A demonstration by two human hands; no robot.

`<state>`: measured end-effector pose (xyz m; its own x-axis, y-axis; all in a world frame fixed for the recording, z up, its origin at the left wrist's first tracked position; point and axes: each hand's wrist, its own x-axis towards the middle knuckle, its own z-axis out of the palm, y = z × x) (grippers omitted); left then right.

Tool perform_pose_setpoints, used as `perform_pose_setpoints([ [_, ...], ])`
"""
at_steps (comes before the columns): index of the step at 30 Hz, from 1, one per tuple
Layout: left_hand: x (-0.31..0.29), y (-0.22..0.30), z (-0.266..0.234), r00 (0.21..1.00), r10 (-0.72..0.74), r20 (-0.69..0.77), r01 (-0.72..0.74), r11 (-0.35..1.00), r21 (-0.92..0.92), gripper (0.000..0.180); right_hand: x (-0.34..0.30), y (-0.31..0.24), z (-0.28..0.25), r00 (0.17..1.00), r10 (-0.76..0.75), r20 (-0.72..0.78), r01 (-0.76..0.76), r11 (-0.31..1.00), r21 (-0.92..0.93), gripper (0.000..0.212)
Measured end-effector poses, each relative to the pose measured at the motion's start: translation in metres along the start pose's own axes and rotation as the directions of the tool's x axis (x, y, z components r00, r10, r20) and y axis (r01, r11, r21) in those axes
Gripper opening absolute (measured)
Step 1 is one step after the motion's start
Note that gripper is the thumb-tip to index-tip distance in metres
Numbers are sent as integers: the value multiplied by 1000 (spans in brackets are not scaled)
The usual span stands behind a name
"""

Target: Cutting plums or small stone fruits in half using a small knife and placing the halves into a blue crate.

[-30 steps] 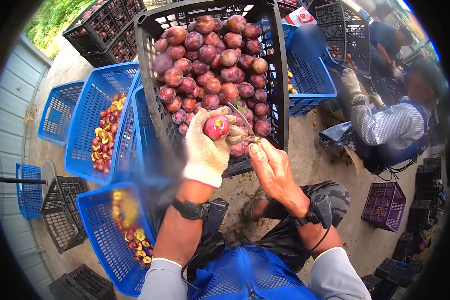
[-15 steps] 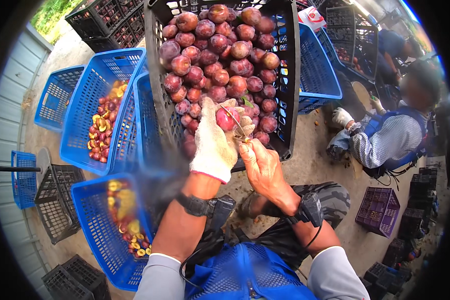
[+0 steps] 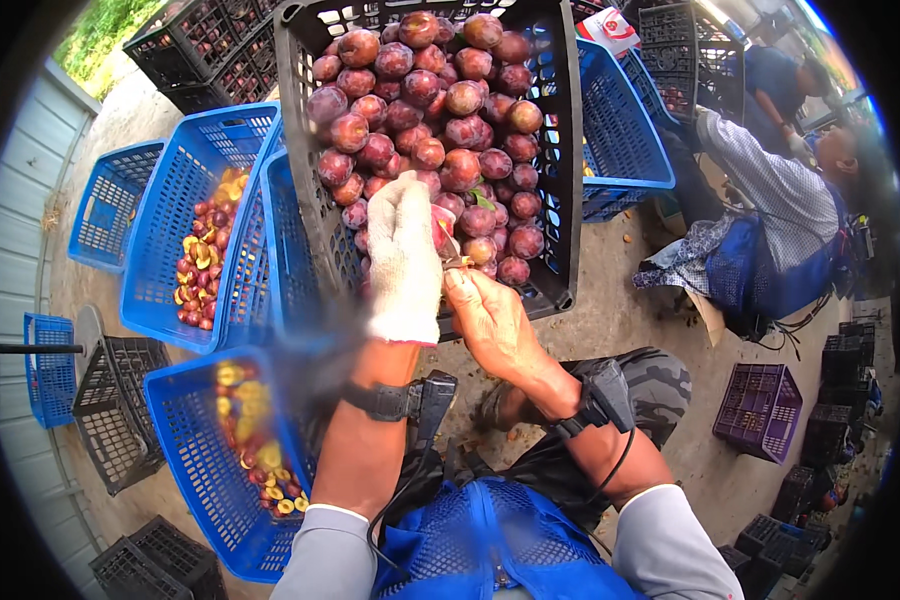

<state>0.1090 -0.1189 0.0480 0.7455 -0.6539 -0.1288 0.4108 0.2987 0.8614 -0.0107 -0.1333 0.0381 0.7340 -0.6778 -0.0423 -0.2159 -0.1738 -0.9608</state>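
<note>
Plum [image 3: 441, 228], round and red, is now mostly hidden mid-frame: the cream-knit-gloved left hand [image 3: 405, 265] has rolled back-up around it, while the bare right hand [image 3: 494, 322] pinches a slim metal knife [image 3: 450, 247] against it, so cutting seems underway. Lower left, a blue plastic basket [image 3: 195, 470] holds yellow-fleshed halves [image 3: 282, 490]; upper centre, a black plastic crate [image 3: 569, 190], whole plums [image 3: 403, 114].

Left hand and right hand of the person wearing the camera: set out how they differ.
The left hand wears a pale knit glove; the right hand is bare. The left hand holds a red plum, mostly hidden by the glove; the right hand holds a thin knife, its blade at that plum.

Shared: each wrist carries a black strapped device.
</note>
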Motion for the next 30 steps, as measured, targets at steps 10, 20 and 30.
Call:
perform_pose_setpoints([
  [10,-3,16,-15,895,-198,400,356,857,-372,42,18,10,32,888,-318,-331,345,938,23,37],
  [20,4,24,-55,821,-128,557,292,931,-217,46,15,-11,-26,929,-285,237,285,958,37,44],
  [30,6,3,-15,940,-101,325,91,995,46,39,11,9,5,996,6,-84,23,940,342,38],
])
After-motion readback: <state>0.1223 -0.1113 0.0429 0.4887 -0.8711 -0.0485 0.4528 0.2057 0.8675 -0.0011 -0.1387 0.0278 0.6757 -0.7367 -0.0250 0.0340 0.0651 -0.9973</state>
